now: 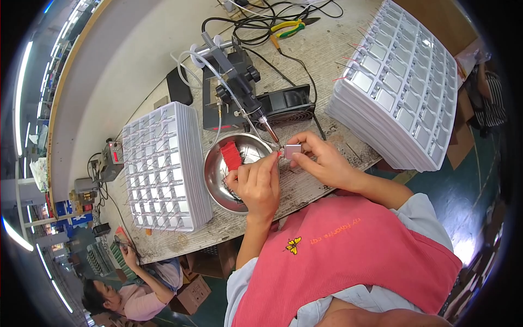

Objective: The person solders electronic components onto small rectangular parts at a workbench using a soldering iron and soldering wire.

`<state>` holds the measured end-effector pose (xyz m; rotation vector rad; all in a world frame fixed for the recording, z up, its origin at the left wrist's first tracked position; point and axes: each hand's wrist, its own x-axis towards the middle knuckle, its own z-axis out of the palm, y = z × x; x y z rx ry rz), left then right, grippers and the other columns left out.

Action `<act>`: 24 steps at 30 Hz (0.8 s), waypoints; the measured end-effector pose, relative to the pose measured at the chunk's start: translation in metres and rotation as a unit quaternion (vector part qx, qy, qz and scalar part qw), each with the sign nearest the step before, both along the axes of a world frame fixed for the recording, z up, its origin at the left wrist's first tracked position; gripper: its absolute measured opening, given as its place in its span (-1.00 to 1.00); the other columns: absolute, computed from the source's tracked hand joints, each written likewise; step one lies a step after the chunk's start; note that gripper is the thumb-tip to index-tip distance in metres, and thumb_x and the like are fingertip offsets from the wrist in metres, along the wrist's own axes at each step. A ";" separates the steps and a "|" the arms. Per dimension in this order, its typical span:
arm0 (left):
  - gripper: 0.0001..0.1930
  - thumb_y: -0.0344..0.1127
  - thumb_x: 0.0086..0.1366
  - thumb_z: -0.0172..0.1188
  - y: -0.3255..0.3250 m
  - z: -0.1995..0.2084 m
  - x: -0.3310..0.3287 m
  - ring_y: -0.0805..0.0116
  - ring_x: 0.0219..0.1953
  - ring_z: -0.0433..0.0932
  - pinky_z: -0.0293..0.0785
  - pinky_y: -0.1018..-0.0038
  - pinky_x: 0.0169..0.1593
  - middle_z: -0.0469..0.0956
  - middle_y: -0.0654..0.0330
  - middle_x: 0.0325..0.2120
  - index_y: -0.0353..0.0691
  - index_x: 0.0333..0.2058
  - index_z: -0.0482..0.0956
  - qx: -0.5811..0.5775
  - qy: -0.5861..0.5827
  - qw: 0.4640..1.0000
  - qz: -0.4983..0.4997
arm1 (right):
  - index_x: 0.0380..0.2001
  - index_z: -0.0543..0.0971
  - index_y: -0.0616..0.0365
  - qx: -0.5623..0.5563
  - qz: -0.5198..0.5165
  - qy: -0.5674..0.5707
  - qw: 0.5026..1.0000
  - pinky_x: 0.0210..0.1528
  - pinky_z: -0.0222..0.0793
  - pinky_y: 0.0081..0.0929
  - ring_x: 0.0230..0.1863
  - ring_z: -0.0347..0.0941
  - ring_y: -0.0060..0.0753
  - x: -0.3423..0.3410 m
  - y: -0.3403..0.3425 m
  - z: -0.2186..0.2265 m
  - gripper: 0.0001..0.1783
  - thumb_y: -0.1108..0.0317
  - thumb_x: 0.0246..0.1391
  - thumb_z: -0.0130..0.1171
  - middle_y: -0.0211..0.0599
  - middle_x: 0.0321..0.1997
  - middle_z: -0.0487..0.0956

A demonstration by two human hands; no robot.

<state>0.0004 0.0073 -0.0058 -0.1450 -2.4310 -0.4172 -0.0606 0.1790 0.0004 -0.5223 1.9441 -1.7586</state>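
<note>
A small flat silver square cell [292,151], like a pouch battery, is pinched between the thumb and fingers of my right hand [322,162]. Its edge sits just under the tip of a soldering iron [268,126] clamped in a stand. My left hand [256,188] is closed in a pinch on a thin red wire [280,154], whose end meets the cell's edge near the iron tip. Whether wire and cell touch is too small to tell. Below my left wrist's far side, a round steel bowl [213,192] holds a red bundle of wires [231,156] and some dark wires.
Stacked white trays of silver cells stand left [202,180] and right [348,103]. Behind the iron are a black box with a round grille [289,114], cables and yellow-green pliers [289,27]. A small device [113,158] stands far left. Another person [144,294] works at lower left.
</note>
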 end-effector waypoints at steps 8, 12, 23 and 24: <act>-0.79 -0.42 0.10 0.33 0.004 0.006 -0.002 0.45 -0.41 0.45 0.13 0.43 -0.11 0.58 0.41 -0.47 -0.05 -0.25 0.65 0.001 0.009 1.000 0.011 | 0.01 0.32 0.28 0.001 0.000 0.012 1.000 -0.14 0.49 -0.51 -0.20 0.59 -0.49 0.000 0.001 -0.001 -0.70 0.44 0.25 0.03 -0.24 -0.24 0.60; -0.79 -0.41 0.10 0.33 0.004 0.005 -0.001 0.45 -0.40 0.45 0.13 0.43 -0.11 0.58 0.41 -0.47 -0.05 -0.25 0.65 -0.003 0.007 1.000 0.014 | 0.00 0.33 0.28 -0.005 0.001 0.018 1.000 -0.14 0.50 -0.51 -0.20 0.59 -0.49 0.000 0.002 0.000 -0.71 0.45 0.25 0.03 -0.22 -0.26 0.61; -0.74 -0.37 0.09 0.34 0.001 -0.003 0.001 0.51 -0.41 0.42 0.09 0.42 -0.08 0.61 0.45 -0.42 -0.01 -0.19 0.63 -0.003 0.000 1.000 0.005 | -0.03 0.37 0.24 -0.030 -0.032 0.044 0.998 -0.32 0.47 -0.49 -0.38 0.58 -0.45 0.003 0.000 -0.011 -0.71 0.44 0.19 0.07 -0.22 -0.40 0.61; -0.74 -0.37 0.09 0.34 0.001 -0.002 0.002 0.51 -0.41 0.42 0.09 0.42 -0.08 0.61 0.45 -0.42 -0.01 -0.19 0.63 -0.003 0.000 1.000 0.006 | -0.02 0.37 0.24 -0.032 -0.031 0.040 0.998 -0.32 0.47 -0.50 -0.38 0.58 -0.45 0.004 -0.001 -0.011 -0.70 0.44 0.19 0.06 -0.22 -0.40 0.61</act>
